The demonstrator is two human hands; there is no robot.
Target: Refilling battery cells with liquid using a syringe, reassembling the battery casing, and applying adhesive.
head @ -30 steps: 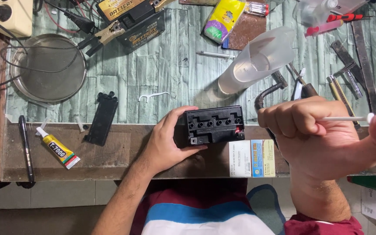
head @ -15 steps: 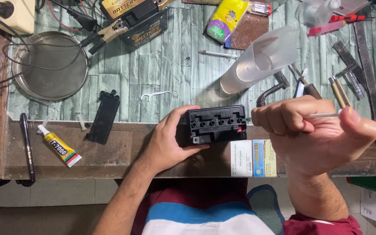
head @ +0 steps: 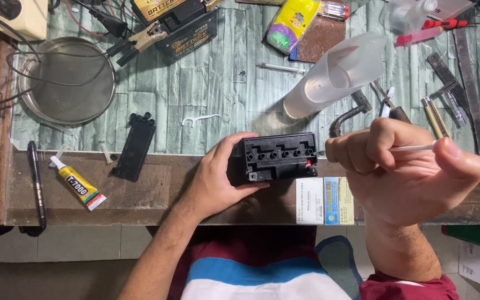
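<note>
My left hand (head: pixel 215 178) grips the left end of a small black battery (head: pixel 279 158) that stands on the wooden front edge of the workbench, its row of open round cell holes facing up. My right hand (head: pixel 406 172) is just right of the battery, fingers closed around a thin white stick (head: pixel 412 148), a syringe-like tool whose tip points toward the battery's right end near a red terminal. The tip itself is hidden behind my fingers.
A black strip cap (head: pixel 134 147), a glue tube (head: pixel 76 186) and a black pen (head: pixel 36 180) lie to the left. Behind stand a round metal dish (head: pixel 68 80), a second battery with clips (head: pixel 179 25), a translucent plastic jug (head: pixel 334 72) and several hand tools (head: pixel 462 94).
My right hand has moved left and down toward the battery's right end, bringing the white stick with it. The left hand and battery have stayed put.
</note>
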